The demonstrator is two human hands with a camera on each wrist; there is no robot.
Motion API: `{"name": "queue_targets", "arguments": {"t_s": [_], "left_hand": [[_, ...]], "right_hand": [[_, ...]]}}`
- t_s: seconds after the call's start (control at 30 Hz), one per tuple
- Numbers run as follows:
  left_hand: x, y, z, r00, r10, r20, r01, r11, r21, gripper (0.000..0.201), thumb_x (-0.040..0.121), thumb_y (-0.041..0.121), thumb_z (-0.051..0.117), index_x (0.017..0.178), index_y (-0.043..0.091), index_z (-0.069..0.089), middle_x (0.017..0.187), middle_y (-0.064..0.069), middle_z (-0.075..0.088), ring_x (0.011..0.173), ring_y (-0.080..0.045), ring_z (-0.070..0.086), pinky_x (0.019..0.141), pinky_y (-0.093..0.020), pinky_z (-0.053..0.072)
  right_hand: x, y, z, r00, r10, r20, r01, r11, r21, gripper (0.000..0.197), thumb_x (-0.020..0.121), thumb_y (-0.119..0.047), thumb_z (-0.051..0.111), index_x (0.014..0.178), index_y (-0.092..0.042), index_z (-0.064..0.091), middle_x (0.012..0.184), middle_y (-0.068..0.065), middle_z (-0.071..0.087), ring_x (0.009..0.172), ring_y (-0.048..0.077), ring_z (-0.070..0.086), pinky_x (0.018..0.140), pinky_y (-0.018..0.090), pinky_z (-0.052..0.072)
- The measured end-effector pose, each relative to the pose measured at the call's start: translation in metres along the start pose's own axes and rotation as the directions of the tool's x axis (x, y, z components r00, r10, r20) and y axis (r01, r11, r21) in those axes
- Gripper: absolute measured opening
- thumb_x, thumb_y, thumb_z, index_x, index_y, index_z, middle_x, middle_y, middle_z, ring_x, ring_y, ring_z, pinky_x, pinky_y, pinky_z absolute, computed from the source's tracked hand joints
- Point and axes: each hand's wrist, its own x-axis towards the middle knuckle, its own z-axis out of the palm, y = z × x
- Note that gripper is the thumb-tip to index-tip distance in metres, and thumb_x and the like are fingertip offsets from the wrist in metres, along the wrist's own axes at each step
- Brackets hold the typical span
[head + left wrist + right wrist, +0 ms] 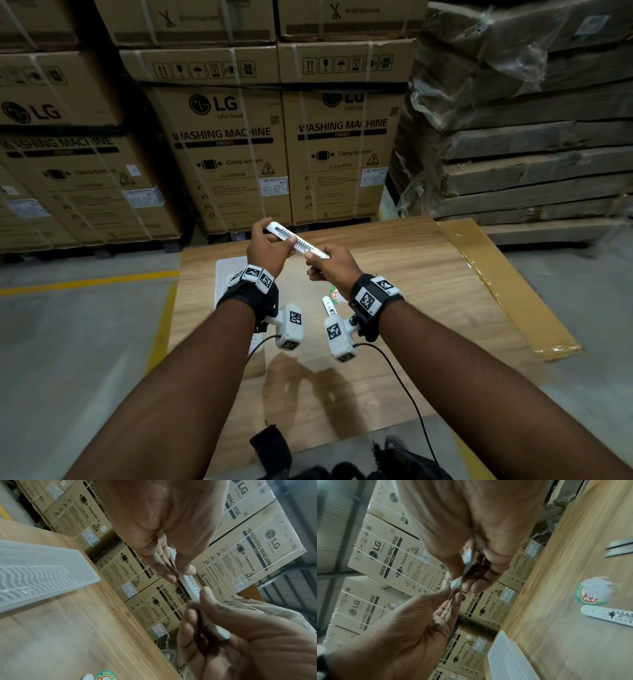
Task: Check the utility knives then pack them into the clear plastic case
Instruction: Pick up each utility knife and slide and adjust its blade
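Note:
A white utility knife [297,241] with a toothed slider track is held in the air over the wooden table [404,281]. My left hand [274,236] pinches its far end and my right hand [317,257] pinches its near end. The left wrist view shows the knife [190,585] running between both hands. A second white knife [607,615] lies on the table, partly hidden behind my right wrist in the head view. The clear plastic case [42,568] lies on the table's left side, partly hidden under my left wrist [227,270].
A round green and red sticker [594,591] is on the table beside the second knife. Two grey metal strips [619,549] lie farther right. Stacked washing machine cartons [226,144] stand behind the table, and wrapped flat packs [520,137] at the right.

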Motion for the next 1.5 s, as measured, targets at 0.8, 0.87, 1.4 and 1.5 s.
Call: {"name": "queue_targets", "arguments": {"t_s": [0.8,0.87,1.4,1.5], "left_hand": [[-0.006,0.020,-0.002,0.953,0.260,0.159,-0.301,0.881,0.365,0.014,0.092,0.024,0.063,0.100,0.015,0.071,0.091,0.004,0.070,0.082,-0.008,0.064,0.074,-0.017,0.049],[-0.009,0.037,0.001,0.924,0.323,0.204,-0.374,0.873,0.313,0.015,0.091,0.019,0.064,0.103,0.013,0.071,0.091,0.006,0.069,0.079,0.004,0.061,0.069,-0.002,0.042],[-0.015,0.044,0.013,0.862,0.409,0.299,-0.498,0.791,0.356,0.008,0.089,0.013,0.066,0.095,0.017,0.067,0.082,0.007,0.067,0.073,0.002,0.061,0.064,-0.010,0.044],[-0.016,0.046,0.014,0.855,0.448,0.262,-0.513,0.802,0.304,0.010,0.088,0.013,0.067,0.098,0.015,0.068,0.085,0.005,0.068,0.077,-0.001,0.064,0.067,-0.010,0.049]], "right_hand": [[0.015,-0.003,-0.013,0.978,-0.189,-0.092,0.157,0.947,-0.279,0.013,0.087,-0.019,0.068,0.097,-0.012,0.072,0.092,0.007,0.074,0.091,0.026,0.071,0.086,0.049,0.058],[0.011,-0.005,-0.008,0.981,-0.196,-0.017,0.175,0.912,-0.372,0.009,0.087,-0.017,0.069,0.094,-0.014,0.074,0.089,0.002,0.073,0.089,0.022,0.070,0.086,0.045,0.057],[0.010,-0.002,-0.019,0.971,-0.236,-0.037,0.208,0.910,-0.358,0.014,0.080,-0.011,0.077,0.093,-0.010,0.072,0.082,0.005,0.071,0.077,0.020,0.069,0.074,0.038,0.060],[0.010,-0.004,-0.020,0.965,-0.254,-0.057,0.226,0.927,-0.300,0.015,0.079,-0.012,0.077,0.094,-0.012,0.073,0.082,0.000,0.072,0.078,0.016,0.070,0.077,0.035,0.060]]}}
